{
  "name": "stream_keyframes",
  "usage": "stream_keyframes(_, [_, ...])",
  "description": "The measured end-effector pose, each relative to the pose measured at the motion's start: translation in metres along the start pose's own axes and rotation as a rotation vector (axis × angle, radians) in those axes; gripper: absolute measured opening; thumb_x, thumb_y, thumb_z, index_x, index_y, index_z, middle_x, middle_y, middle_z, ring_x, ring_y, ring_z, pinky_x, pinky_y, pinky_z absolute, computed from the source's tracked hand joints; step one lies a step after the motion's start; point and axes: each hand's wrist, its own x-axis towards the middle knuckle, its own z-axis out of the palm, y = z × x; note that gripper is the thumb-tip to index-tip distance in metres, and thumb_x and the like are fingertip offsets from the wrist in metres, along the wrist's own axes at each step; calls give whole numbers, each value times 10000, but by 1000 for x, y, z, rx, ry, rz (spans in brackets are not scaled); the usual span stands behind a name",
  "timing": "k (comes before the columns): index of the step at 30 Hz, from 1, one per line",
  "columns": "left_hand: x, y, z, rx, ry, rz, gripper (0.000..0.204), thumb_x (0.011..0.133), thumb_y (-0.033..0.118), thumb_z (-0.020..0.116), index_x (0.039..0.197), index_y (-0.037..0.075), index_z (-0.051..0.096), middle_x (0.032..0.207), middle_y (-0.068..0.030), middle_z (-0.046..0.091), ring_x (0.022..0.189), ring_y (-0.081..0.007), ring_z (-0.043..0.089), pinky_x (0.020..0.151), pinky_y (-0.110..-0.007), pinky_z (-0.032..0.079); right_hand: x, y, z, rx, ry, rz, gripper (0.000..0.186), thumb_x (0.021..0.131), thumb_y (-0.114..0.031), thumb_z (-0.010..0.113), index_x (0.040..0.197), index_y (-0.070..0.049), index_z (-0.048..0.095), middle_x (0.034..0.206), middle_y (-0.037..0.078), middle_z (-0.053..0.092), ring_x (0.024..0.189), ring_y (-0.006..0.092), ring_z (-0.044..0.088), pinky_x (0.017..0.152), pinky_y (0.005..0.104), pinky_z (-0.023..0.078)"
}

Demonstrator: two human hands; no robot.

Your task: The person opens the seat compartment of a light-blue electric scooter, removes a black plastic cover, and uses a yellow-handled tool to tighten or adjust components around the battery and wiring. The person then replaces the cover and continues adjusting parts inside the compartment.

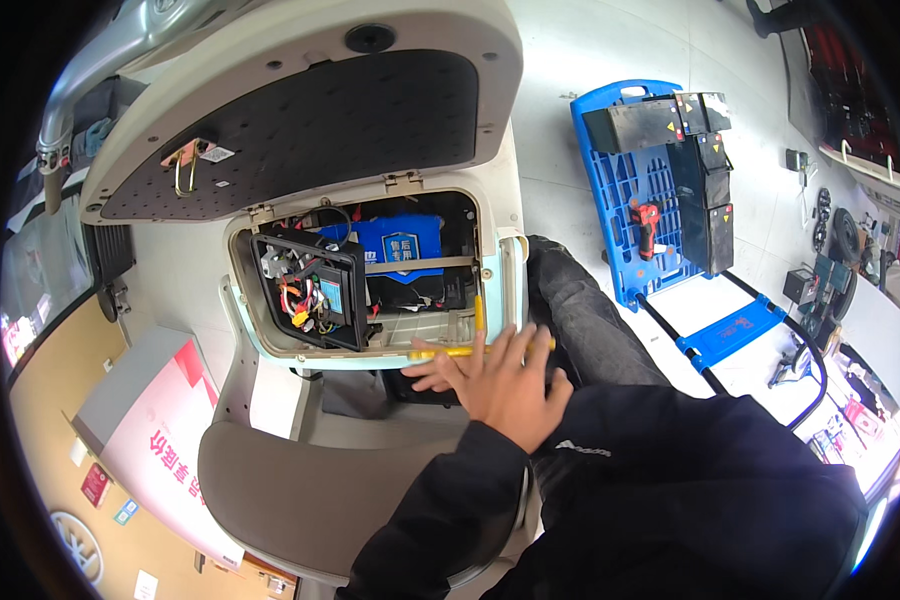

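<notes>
My left hand point(510, 395) is over the front rim of a scooter's storage compartment point(315, 352), its fingers stretched and apart. A thin yellow bar point(440, 352) passes beside its fingers along the rim; I cannot tell what tool it is. A second yellow piece point(478, 312) stands upright at the compartment's right corner. My right hand point(432, 375) is mostly hidden beneath the left; only some outstretched fingers show. Inside the compartment, a black frame point(358, 295) with a tangle of coloured wires point(300, 305) leans at the left. Behind it lies a blue-labelled box point(395, 245) under a strap.
The raised lid point(310, 120) stands behind the compartment. A brown scooter seat point(320, 490) is at the near left. To the right, a blue platform cart point(610, 230) carries several black battery boxes point(705, 190) and a red power tool point(647, 228). A pink-and-white carton point(160, 420) sits at left.
</notes>
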Motion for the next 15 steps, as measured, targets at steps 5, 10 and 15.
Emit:
stream_keyframes(5, [-9,2,-15,217,116,40,279,898,346,728,987,110,848,1526,-240,478,1487,-470,331,1206,-628,246,35,-14,-2,151,124,1,497,1112,-316,462,1516,-32,513,1457,214,597,1345,281,585,1148,427,458])
stream_keyframes(10, [-17,3,-15,381,49,-52,327,882,382,763,984,79,830,1376,-248,528,1478,-433,348,1114,-560,317,42,-20,-4,197,156,-6,509,1083,-295,507,1519,-32,510,1470,222,575,1369,303,559,1162,442,445])
stream_keyframes(15, [-12,-1,-12,528,18,-48,400,842,370,800,1078,49,759,1316,-171,556,1481,-385,358,1124,-541,305,49,-19,-1,202,157,-21,528,1053,-273,553,1521,-32,507,1484,231,554,1392,325,534,1177,457,431])
